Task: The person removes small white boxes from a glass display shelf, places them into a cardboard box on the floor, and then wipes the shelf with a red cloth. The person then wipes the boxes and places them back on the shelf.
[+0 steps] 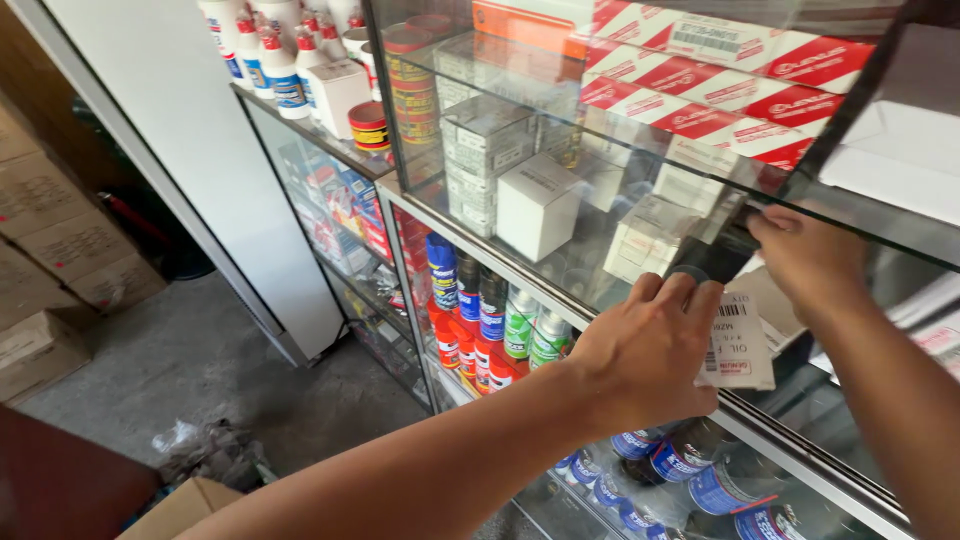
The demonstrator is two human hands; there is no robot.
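My left hand (650,350) gripped a small white box (737,345) at the glass cabinet's metal rail (520,272); my right hand (810,262) pinched a dark box (722,255) just above it, fingers closed.

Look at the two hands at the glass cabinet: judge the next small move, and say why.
Probably slide the dark glass door a little further aside. The right hand grips its lower edge, while the left hand holds a small white box at the shelf rail, in front of the white boxes inside. A wider gap would seem to let the box pass.
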